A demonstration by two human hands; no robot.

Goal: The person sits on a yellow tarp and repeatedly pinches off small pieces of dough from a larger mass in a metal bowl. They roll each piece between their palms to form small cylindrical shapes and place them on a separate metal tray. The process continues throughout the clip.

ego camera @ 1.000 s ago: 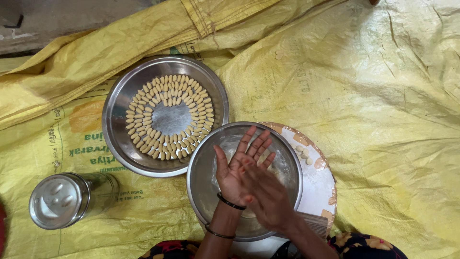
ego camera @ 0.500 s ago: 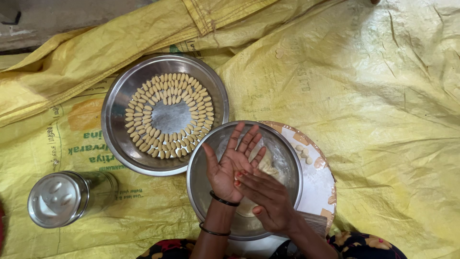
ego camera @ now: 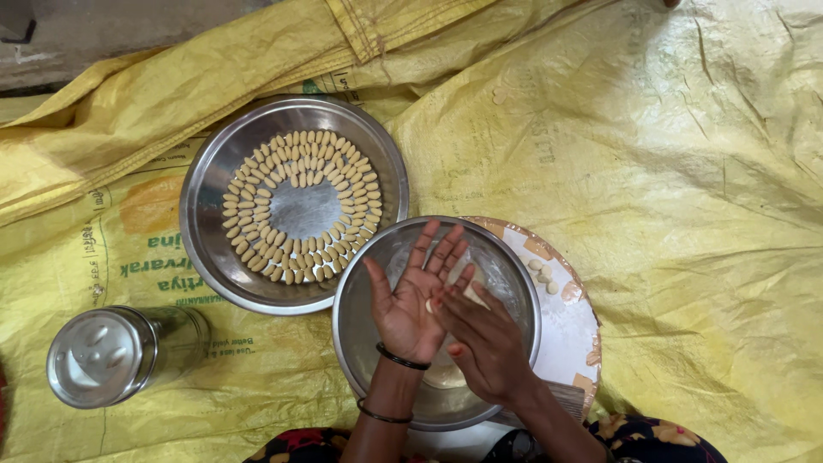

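Rolling — dough bit [ego camera: 430,303] on left palm [ego camera: 410,309] | under right fingers [ego camera: 453,302]

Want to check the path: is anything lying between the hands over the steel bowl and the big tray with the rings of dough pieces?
Nothing visible: the tray lies right beside the bowl, rims nearly touching, under the left hand and right hand.
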